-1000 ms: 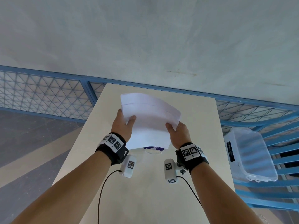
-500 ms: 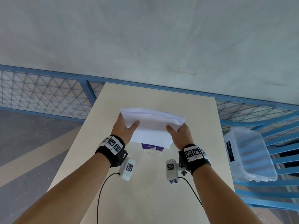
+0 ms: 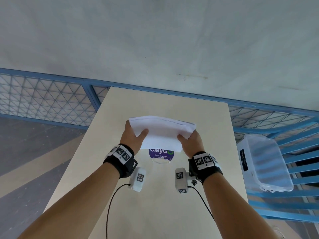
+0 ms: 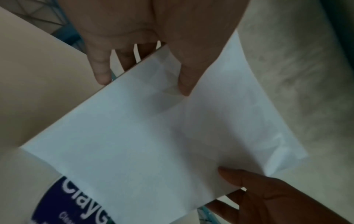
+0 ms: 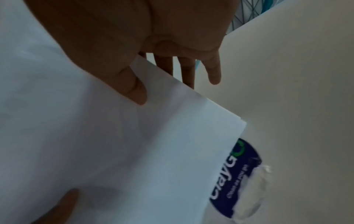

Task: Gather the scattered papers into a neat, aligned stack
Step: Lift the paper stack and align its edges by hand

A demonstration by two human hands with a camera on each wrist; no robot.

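A stack of white papers [image 3: 162, 133] is held above the pale wooden table [image 3: 155, 204] between both hands, roughly over the table's middle and tilted so that its far edge stands higher than its near edge. The left hand [image 3: 133, 137] is clamped on the stack's left side, with the thumb laid across the top sheet and the fingers [image 4: 101, 66] seen passing behind the edge of the sheets in the left wrist view. The right hand [image 3: 189, 143] is clamped on the right side in the same manner, its thumb pressed onto the top sheet and its fingers [image 5: 188, 72] tucked behind the paper in the right wrist view. The far edges of the sheets are seen slightly fanned rather than flush, with thin lines showing between them in the head view. Beneath the near edge of the stack a round purple sticker [image 3: 161, 155] is partly covered; the white letters on it are cut off by the paper, and a smaller line reading "Clean as you go" is visible. A clear plastic bin [image 3: 265, 163] is seen resting on a blue rack [image 3: 293, 204] to the right of the table, well apart from the papers. A blue mesh railing [image 3: 44, 99] is seen beyond the table's far end.
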